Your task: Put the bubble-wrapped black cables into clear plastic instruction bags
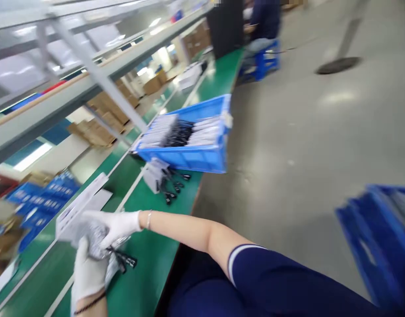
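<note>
Both my hands wear white gloves and meet over the green workbench (149,273) at the lower left. My left hand (86,273) and my right hand (114,226) together grip a clear bagged bundle (96,235) from which a black cable with connectors (125,260) sticks out. A white flat box (78,204) lies just behind my hands. The picture is blurred by motion.
A blue bin (189,156) of bagged cables sits further along the bench, with loose black cables and a white bag (162,178) in front of it. Another blue crate (377,237) stands on the floor at right. Cardboard boxes fill shelves at left. A person sits on a blue stool (263,59) far back.
</note>
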Motion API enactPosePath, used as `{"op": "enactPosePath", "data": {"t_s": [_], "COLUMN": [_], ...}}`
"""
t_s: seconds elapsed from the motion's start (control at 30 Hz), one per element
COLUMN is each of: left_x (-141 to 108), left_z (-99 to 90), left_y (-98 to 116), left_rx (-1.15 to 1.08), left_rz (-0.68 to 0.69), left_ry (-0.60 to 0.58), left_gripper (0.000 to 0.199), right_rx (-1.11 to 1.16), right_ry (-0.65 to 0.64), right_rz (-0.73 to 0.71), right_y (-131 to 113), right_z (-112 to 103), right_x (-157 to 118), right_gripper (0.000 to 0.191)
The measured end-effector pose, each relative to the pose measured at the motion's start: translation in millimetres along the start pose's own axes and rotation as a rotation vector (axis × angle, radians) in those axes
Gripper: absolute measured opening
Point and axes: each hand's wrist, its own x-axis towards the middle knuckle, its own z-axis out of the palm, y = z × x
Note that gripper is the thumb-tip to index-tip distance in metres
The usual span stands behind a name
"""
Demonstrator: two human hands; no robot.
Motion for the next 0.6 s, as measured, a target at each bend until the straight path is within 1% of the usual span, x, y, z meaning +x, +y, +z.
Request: {"op": "enactPosePath", "data": {"t_s": [0.03, 0.07, 0.1, 0.13, 0.17, 0.2, 0.23, 0.27, 0.3, 0.33, 0.37, 0.4, 0.43, 0.47, 0.53, 0.57, 0.6], "left_x": [3, 7, 11, 17, 23, 30, 37, 43, 49, 54, 59, 62, 65, 68, 72, 74, 75], "left_z": [-10.6, -18.7, -25.1, -31.0, -37.2, -44.2, -52.2, -60.9, -69.9, -78.5, -86.4, -93.2, -98.7, -103.1, -109.3, -111.5, -113.7], "left_y": [-3, -5, -7, -8, -9, -9, -10, -10, -11, -10, -9, -8, -6, -3, 2, 4, 5], "left_rx": [-0.122, -0.224, -0.253, -0.285, -0.323, -0.377, -0.461, -0.466, -0.46, -0.449, -0.446, -0.465, -0.507, -0.56, -0.574, -0.514, -0.407], "left_rz": [-0.007, -0.008, 0.051, 0.044, 0.023, 0.009, 0.009, 0.027, 0.058, 0.069, 0.068, 0.055, 0.03, 0.014, 0.031, 0.06, 0.099], "left_ry": [0.089, 0.126, 0.185, 0.193, 0.192, 0.166, 0.088, 0.112, 0.147, 0.199, 0.254, 0.294, 0.307, 0.295, 0.237, 0.21, 0.202], "left_gripper": [0.028, 0.034, 0.038, 0.038, 0.04, 0.042, 0.046, 0.048, 0.05, 0.051, 0.052, 0.051, 0.049, 0.046, 0.042, 0.042, 0.044], "right_rx": [-0.08, -0.15, -0.178, -0.111, -0.11, -0.087, -0.002, -0.014, -0.007, 0.029, -0.036, -0.093, -0.14, -0.175, -0.159, -0.162, -0.188], "right_ry": [-0.11, -0.19, -0.176, -0.129, -0.07, -0.026, -0.016, -0.057, -0.135, -0.247, -0.359, -0.415, -0.434, -0.409, -0.285, -0.213, -0.144], "right_rz": [0.026, 0.05, 0.104, 0.176, 0.294, 0.402, 0.5, 0.454, 0.373, 0.273, 0.199, 0.156, 0.148, 0.165, 0.261, 0.314, 0.357], "right_y": [6, 14, 23, 33, 43, 53, 61, 69, 76, 81, 86, 90, 93, 95, 99, 101, 103], "right_z": [1, 4, 7, 11, 15, 18, 19, 19, 18, 17, 15, 14, 14, 15, 22, 26, 32], "right_x": [7, 16, 25, 34, 43, 52, 60, 67, 74, 81, 87, 94, 100, 107, 119, 125, 130], "right_gripper": [0.097, 0.07, 0.054, 0.041, 0.032, 0.028, 0.029, 0.031, 0.039, 0.053, 0.066, 0.072, 0.071, 0.064, 0.04, 0.032, 0.028]}}
